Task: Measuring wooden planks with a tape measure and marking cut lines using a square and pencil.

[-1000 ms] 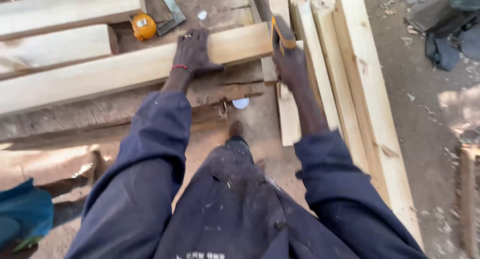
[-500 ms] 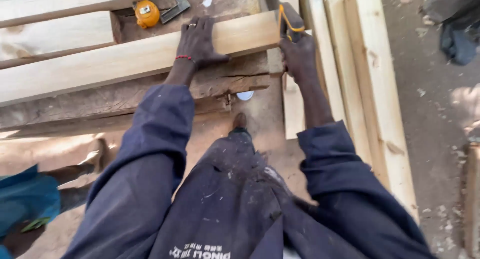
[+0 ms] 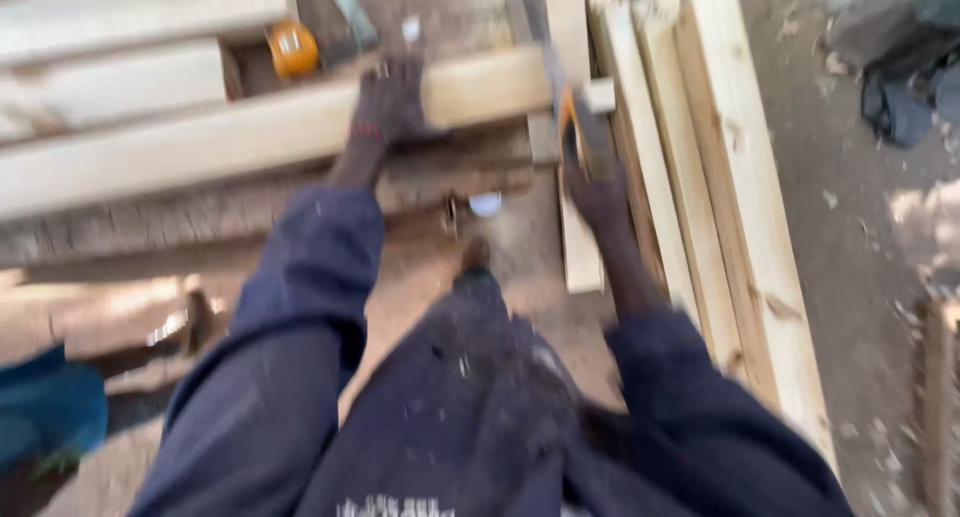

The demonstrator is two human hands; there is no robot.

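The left hand (image 3: 392, 102) lies flat on the long pale wooden plank (image 3: 250, 132), stiff and probably heavy. At the plank's end, the right hand (image 3: 597, 192) grips a yellow-handled saw (image 3: 572, 117).

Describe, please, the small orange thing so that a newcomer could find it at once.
Start at the long pale plank that the left hand presses down. Just beyond it, left of that hand, a tape measure lies between boards. It is the only round, orange thing among the pale timber.
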